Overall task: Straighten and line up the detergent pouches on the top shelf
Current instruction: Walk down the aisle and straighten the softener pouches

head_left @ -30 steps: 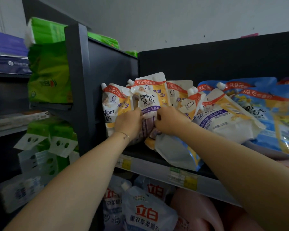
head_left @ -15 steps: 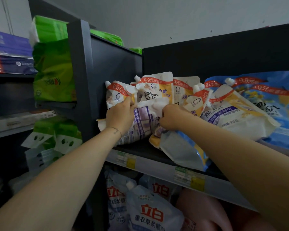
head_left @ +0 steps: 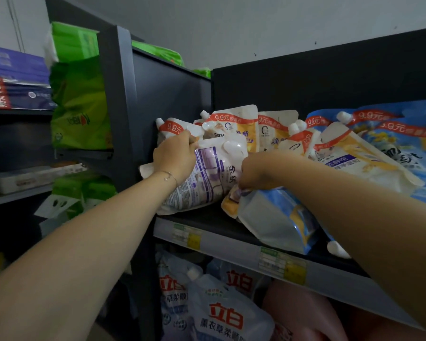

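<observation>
- A second ago the purple-backed pouch [head_left: 207,178] stood face-out in the row, and half a second ago it was tipping over between the hands. Now it lies slanted at the left end of the top shelf [head_left: 231,249] with its printed back toward the camera — pulled out of line and not yet put back.
- The left hand [head_left: 175,158] grips the pouch's upper left edge, fingers curled over the top.
- The right hand [head_left: 258,172] is closed at the pouch's right edge and seems to pinch the film there. Its fingertips are hidden, so it cannot be told whether they also catch the yellow corner [head_left: 228,203] just below.
- Judged from this, the step in hand is turning that one pouch so it can stand again. Most of the straightening is still to do.
- Count on the top shelf:
  - one pouch in the hands
  - four upright pouches [head_left: 234,124] with red price bands behind it
  - one big leaning pouch [head_left: 354,158] to their right
  - at least two blue pouches [head_left: 399,136] at the far right, overlapping
  - one fallen pouch [head_left: 276,222] lying flat and hanging over the front rail — probably the likeliest to slip off
- Two price labels [head_left: 186,236] sit on the rail.
- Three lower pouches [head_left: 224,316] with red characters show on the shelf below.
</observation>
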Action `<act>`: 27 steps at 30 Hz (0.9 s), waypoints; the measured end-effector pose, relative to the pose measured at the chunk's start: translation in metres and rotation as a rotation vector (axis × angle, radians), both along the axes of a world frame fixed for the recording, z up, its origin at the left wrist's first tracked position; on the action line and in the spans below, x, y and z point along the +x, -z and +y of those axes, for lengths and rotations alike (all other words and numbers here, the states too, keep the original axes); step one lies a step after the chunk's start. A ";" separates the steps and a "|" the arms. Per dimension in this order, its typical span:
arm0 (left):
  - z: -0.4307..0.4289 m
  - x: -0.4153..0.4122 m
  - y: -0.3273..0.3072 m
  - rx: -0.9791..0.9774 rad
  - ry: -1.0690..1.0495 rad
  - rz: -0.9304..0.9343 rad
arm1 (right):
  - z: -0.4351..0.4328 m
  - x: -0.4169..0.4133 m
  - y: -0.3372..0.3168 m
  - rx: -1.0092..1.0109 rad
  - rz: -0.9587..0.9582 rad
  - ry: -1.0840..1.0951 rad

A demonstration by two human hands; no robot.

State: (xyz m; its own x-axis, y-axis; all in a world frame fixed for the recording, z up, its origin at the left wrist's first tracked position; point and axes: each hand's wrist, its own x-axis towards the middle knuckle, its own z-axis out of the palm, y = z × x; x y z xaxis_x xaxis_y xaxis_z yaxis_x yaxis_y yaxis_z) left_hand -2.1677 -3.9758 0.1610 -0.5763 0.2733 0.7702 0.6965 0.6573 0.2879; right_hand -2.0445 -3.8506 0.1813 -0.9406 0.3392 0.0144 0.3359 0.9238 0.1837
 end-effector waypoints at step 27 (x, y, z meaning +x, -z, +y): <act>-0.054 0.015 -0.049 0.344 -0.035 -0.016 | 0.003 -0.015 -0.036 -0.358 0.381 0.008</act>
